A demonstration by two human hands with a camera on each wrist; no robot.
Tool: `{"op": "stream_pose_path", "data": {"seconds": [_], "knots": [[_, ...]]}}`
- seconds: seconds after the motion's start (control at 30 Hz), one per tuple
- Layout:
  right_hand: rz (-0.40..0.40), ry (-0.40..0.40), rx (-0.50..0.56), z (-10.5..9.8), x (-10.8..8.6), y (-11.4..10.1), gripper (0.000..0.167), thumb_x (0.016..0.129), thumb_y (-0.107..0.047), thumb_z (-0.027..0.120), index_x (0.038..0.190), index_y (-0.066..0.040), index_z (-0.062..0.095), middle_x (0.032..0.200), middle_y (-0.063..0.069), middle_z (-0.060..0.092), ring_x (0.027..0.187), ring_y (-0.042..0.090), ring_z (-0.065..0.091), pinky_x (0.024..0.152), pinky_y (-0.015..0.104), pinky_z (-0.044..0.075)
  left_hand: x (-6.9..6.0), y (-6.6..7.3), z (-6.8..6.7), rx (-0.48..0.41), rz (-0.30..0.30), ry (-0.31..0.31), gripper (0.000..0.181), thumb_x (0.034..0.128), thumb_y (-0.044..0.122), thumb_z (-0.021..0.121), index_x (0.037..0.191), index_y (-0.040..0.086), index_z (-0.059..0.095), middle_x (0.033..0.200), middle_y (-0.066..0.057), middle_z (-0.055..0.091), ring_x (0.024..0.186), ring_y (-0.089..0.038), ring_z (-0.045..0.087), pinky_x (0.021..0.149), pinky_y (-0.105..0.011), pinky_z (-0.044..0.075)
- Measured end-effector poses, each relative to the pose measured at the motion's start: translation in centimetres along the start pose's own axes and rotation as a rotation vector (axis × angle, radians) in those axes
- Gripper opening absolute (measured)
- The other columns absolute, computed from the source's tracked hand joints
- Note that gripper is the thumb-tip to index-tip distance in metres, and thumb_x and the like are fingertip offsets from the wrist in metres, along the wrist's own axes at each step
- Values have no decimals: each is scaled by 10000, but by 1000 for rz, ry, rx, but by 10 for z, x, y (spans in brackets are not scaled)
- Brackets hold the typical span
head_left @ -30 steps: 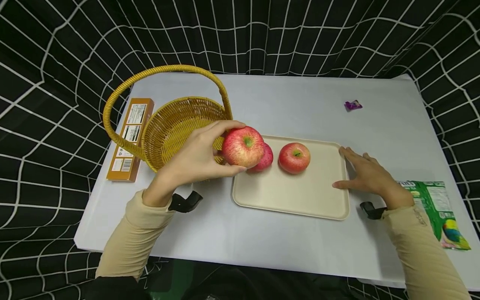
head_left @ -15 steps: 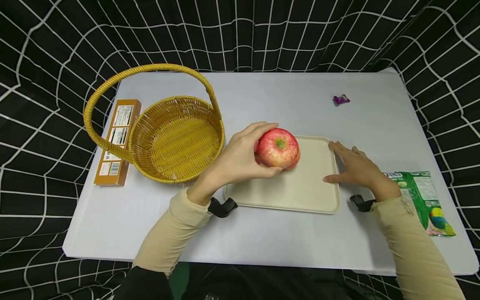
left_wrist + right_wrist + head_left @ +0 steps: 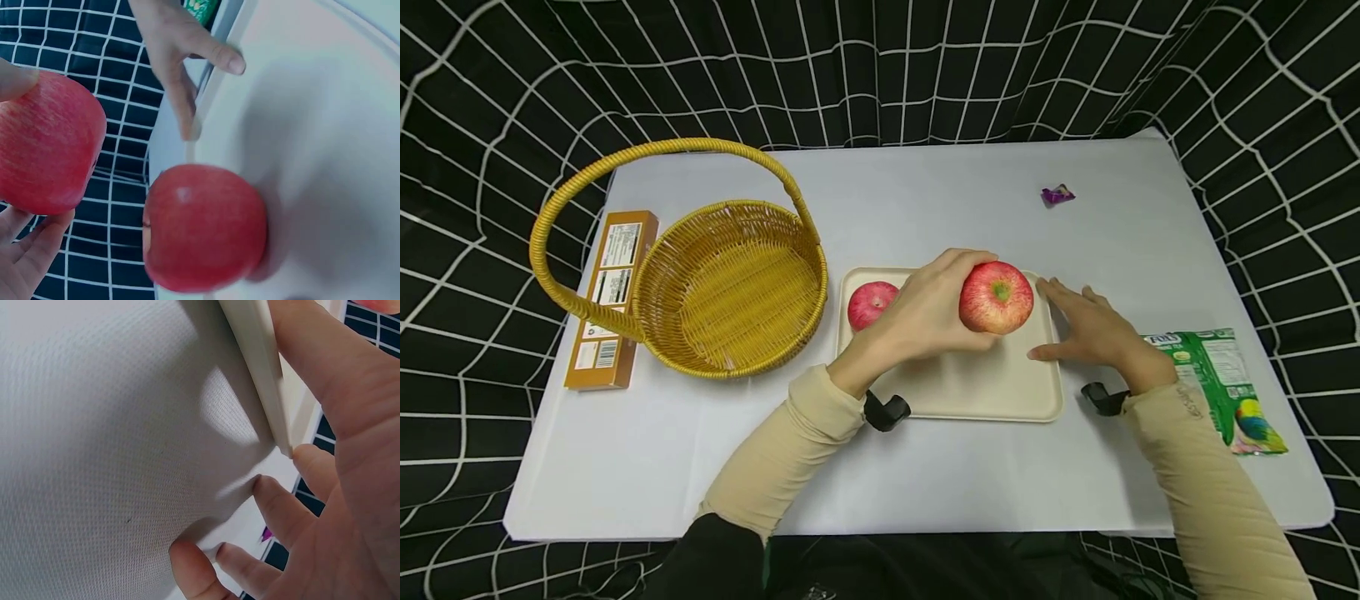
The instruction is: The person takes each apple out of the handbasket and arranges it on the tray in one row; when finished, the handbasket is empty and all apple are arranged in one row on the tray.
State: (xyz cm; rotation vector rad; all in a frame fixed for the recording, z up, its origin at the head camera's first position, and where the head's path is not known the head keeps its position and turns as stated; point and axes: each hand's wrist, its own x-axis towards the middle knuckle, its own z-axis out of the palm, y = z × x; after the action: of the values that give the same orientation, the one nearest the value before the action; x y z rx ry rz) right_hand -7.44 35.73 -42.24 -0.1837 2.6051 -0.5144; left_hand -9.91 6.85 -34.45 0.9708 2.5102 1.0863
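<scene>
My left hand [image 3: 936, 308] grips a red apple [image 3: 997, 297] between thumb and fingers, held above the right half of a beige tray [image 3: 985, 400]. A second apple [image 3: 871, 305] rests at the tray's left end, partly behind my left wrist. In the left wrist view, the held apple [image 3: 47, 144] is at the left, while an apple on the tray [image 3: 203, 228] sits beside it; my hand hides the tray's middle in the head view. With fingers spread and fairly straight, my right hand [image 3: 1093, 333] rests at the tray's right edge [image 3: 259, 375], thumb on the rim.
A yellow wicker basket [image 3: 737, 367] with a tall handle stands left of the tray. Behind its left side lies an orange box [image 3: 610, 283]. A small purple wrapped candy [image 3: 1057, 195] lies at the back right; a green snack bag [image 3: 1225, 383] lies beyond my right wrist.
My left hand has carried the apple rightward, from beside the basket to over the tray's right half. My right hand has stayed at the tray's right edge. The head view has shifted slightly.
</scene>
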Motion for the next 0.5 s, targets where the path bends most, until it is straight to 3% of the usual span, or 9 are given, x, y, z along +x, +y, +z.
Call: {"op": "stream_pose_path", "data": {"seconds": [0.17, 0.37, 0.5], "knots": [[15, 0, 23, 2, -1, 0, 1245, 765, -525, 870, 1655, -51, 140, 1692, 305, 134, 1490, 695, 89, 1209, 785, 72, 16, 3, 12, 32, -4, -28, 854, 738, 357, 867, 1476, 149, 492, 1460, -16, 568, 1256, -125, 598, 1030, -302, 545], [-21, 21, 31, 3, -1, 0, 1236, 765, -530, 871, 1664, -94, 143, 1714, 247, 162, 1569, 524, 164, 1246, 742, 46, 33, 5, 24, 116, -22, -43, 865, 724, 436, 867, 1463, 188, 490, 1429, 6, 587, 1169, -107, 630, 967, -342, 559], [-12, 24, 13, 1, -1, -1, 1234, 766, -536, 869, 1661, -86, 149, 1709, 259, 167, 1536, 602, 149, 1237, 753, 57, 42, 4, 29, 174, -43, -80, 921, 742, 456, 846, 1531, 201, 444, 1511, 6, 538, 1240, -118, 621, 1010, -358, 551]]}}
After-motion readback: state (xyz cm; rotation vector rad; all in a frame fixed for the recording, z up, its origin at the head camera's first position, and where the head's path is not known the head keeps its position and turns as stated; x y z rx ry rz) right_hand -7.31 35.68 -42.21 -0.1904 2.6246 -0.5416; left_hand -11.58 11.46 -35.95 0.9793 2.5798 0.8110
